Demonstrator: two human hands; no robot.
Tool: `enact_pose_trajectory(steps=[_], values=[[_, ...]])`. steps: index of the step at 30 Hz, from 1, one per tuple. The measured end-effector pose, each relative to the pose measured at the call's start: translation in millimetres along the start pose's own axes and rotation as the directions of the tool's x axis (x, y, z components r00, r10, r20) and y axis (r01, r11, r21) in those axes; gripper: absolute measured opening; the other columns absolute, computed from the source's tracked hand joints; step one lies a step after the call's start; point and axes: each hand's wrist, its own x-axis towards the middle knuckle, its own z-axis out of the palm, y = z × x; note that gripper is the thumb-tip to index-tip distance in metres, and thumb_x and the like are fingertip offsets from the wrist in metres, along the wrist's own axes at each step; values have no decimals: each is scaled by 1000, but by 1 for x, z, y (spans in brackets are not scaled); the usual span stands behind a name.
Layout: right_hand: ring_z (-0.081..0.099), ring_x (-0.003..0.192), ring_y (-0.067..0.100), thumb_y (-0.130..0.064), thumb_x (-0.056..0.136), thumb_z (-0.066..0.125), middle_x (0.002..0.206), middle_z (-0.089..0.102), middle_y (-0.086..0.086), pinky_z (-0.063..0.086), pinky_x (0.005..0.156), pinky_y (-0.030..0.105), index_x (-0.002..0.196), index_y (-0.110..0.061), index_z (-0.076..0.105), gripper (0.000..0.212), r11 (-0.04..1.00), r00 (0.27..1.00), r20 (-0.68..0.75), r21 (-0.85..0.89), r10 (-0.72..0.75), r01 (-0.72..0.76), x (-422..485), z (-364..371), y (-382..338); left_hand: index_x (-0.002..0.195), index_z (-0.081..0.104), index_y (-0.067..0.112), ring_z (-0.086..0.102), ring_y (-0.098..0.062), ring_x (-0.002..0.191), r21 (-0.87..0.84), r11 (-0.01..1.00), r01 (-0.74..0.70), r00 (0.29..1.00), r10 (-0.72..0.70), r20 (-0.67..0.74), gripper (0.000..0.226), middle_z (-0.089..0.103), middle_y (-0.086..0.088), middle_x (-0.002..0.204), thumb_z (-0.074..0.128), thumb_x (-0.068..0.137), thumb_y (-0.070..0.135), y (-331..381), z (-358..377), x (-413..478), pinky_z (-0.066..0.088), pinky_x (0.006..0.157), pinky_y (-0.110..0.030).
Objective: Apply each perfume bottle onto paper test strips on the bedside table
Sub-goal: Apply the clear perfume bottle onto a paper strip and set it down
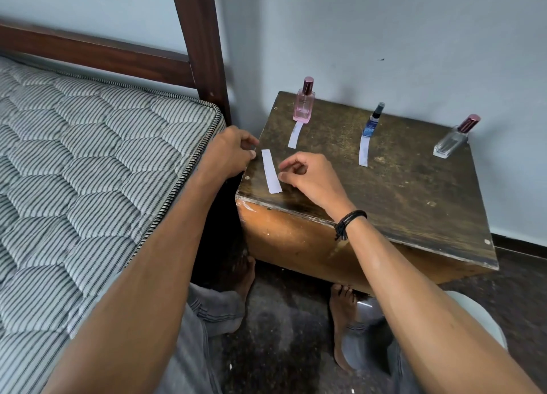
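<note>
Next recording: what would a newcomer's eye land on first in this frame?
Three perfume bottles stand along the back of the dark bedside table: a pink bottle at left, a blue spray bottle in the middle, a clear bottle at right. A strip lies before the pink one, another strip before the blue. At the front-left corner, the left hand and right hand flank a third strip, fingers curled.
</note>
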Motion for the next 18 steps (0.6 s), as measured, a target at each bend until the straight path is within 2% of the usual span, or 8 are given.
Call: enact_pose_trajectory(steps=[4,8,14,18], values=[[61,66,-2,-33,78,88,81,71,-7,42,60,11,102,-28,72,30,991,993,115,-130,4,11,0,-6,-3,128,66,22,57,-13,96,13,1000,3,991,-5,132,46,62,-1,120,79,84,17,0,-8,1,47,93,-29],[60,70,3,-34,76,89,86,69,-8,45,63,18,111,-31,70,40,983,987,163,-180,3,27,-3,-10,-2,139,56,27,57,-18,107,-8,1000,15,971,-13,238,67,57,-1,131,84,79,21,1,-11,1,47,100,-36],[52,69,5,-36,83,83,93,60,-3,42,64,19,124,-37,70,43,970,981,180,-217,-69,108,-3,-8,2,143,52,28,53,-15,106,30,999,32,948,-40,317,74,57,1,133,85,78,20,6,-10,3,39,92,-29],[52,75,8,-38,87,79,92,54,-6,46,70,29,128,-35,70,42,941,976,191,-300,-100,155,-3,-5,3,143,52,28,52,-16,108,45,998,46,940,-58,337,74,57,-1,134,85,78,19,7,-9,2,37,91,-29]])
